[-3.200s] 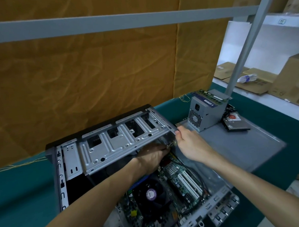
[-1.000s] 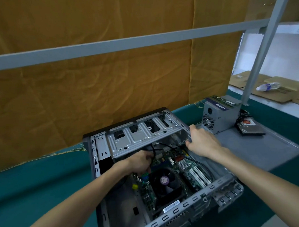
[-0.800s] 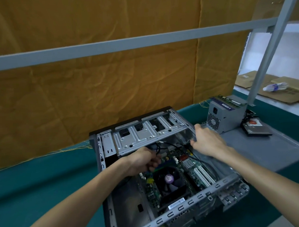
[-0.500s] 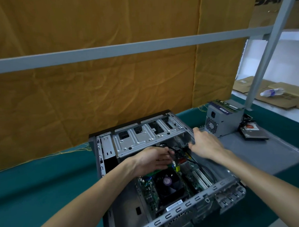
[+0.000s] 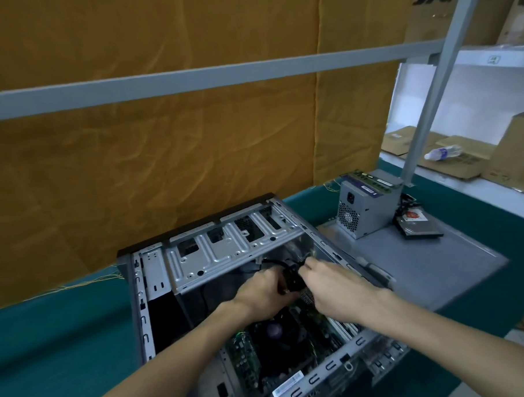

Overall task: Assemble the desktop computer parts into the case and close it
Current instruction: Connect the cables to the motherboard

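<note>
The open computer case [image 5: 139, 293] lies on its side on the green table, its silver drive cage [image 5: 227, 248] at the far end. Inside sit the motherboard [image 5: 246, 358] and the black CPU fan [image 5: 275, 329]. Both hands meet just below the drive cage around a black cable connector [image 5: 291, 279]. My left hand [image 5: 263, 294] grips it from the left with curled fingers. My right hand [image 5: 333, 288] pinches it from the right. The power supply [image 5: 363, 206] and a hard drive [image 5: 418, 224] stand outside the case on the grey side panel [image 5: 423, 269].
Memory sticks [image 5: 371, 177] lie on top of the power supply. A grey frame bar [image 5: 189, 78] crosses overhead and a slanted post [image 5: 430, 92] rises at the right. Cardboard boxes [image 5: 514, 151] and a plastic bottle [image 5: 442, 153] sit on the far white shelf. An orange curtain hangs behind.
My right hand left the drive cage's corner and moved inward to join the left hand. My left hand rose from the motherboard with the black cable, and both now hold the connector.
</note>
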### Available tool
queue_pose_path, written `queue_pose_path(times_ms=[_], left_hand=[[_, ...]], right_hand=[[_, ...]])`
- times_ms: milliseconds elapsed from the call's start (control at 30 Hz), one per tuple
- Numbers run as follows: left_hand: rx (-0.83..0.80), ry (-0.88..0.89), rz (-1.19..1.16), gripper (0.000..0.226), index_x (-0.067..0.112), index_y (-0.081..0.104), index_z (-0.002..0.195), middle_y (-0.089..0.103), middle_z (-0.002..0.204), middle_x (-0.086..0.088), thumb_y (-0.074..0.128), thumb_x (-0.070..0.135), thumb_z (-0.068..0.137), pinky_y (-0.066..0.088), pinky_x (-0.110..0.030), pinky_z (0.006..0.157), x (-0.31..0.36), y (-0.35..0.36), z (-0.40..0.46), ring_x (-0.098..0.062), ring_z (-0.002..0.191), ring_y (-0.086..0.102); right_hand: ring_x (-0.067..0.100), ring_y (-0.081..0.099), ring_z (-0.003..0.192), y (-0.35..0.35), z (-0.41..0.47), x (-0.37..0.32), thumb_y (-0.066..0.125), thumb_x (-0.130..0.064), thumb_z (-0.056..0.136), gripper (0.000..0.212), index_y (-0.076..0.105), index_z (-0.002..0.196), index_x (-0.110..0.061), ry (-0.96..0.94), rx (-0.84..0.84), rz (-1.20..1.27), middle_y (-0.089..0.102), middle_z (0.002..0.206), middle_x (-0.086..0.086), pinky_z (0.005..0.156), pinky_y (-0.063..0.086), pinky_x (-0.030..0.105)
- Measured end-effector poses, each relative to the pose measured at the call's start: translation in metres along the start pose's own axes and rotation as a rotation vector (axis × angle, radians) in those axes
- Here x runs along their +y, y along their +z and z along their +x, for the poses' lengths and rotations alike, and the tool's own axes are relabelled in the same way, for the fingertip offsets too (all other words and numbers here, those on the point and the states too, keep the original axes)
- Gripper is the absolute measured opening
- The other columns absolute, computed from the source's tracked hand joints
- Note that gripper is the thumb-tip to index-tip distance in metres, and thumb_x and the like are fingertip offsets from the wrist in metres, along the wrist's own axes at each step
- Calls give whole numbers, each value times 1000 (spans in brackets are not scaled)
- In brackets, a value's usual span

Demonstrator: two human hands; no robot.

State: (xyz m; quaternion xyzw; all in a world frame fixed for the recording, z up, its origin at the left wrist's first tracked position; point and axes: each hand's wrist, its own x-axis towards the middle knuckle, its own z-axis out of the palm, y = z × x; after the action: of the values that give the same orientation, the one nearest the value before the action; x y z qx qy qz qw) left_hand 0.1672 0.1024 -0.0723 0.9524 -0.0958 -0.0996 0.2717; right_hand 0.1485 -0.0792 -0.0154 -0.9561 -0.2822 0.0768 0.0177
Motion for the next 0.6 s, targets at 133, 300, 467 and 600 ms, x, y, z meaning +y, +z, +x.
queue_pose_path(times_ms=[133, 300, 467, 600], left_hand=[[-79, 33, -15, 47, 31, 39, 136, 58, 122, -7, 58, 49, 97, 49, -39, 91, -12, 3, -6, -27, 109, 59], [-97, 195, 55, 44, 32, 48, 145, 56, 139, -6, 47, 23, 103, 46, -40, 104, -4, 0, -9, -26, 125, 55], [-116, 192, 161, 43, 25, 69, 128, 66, 129, -7, 45, 15, 94, 51, -40, 96, 4, 1, -10, -28, 116, 62], [-115, 203, 54, 45, 23, 69, 126, 73, 110, -7, 44, 12, 91, 49, -27, 76, 5, 3, -7, -25, 97, 67]], right_hand=[[29, 60, 82, -5, 21, -9, 48, -1, 95, 11, 54, 88, -8, 266, -350, 49, 58, 99, 11, 64, 47, 35], [25, 56, 70, 4, 21, -4, 48, 10, 91, 18, 53, 88, -7, 310, -300, 22, 58, 93, 10, 52, 41, 30], [25, 57, 74, 1, 9, -7, 46, 12, 89, 24, 55, 104, -5, 270, -53, 136, 58, 100, 12, 49, 36, 30], [22, 64, 93, -3, 5, -7, 52, -4, 97, 29, 55, 123, -16, 163, 243, 247, 63, 111, 3, 71, 52, 34]])
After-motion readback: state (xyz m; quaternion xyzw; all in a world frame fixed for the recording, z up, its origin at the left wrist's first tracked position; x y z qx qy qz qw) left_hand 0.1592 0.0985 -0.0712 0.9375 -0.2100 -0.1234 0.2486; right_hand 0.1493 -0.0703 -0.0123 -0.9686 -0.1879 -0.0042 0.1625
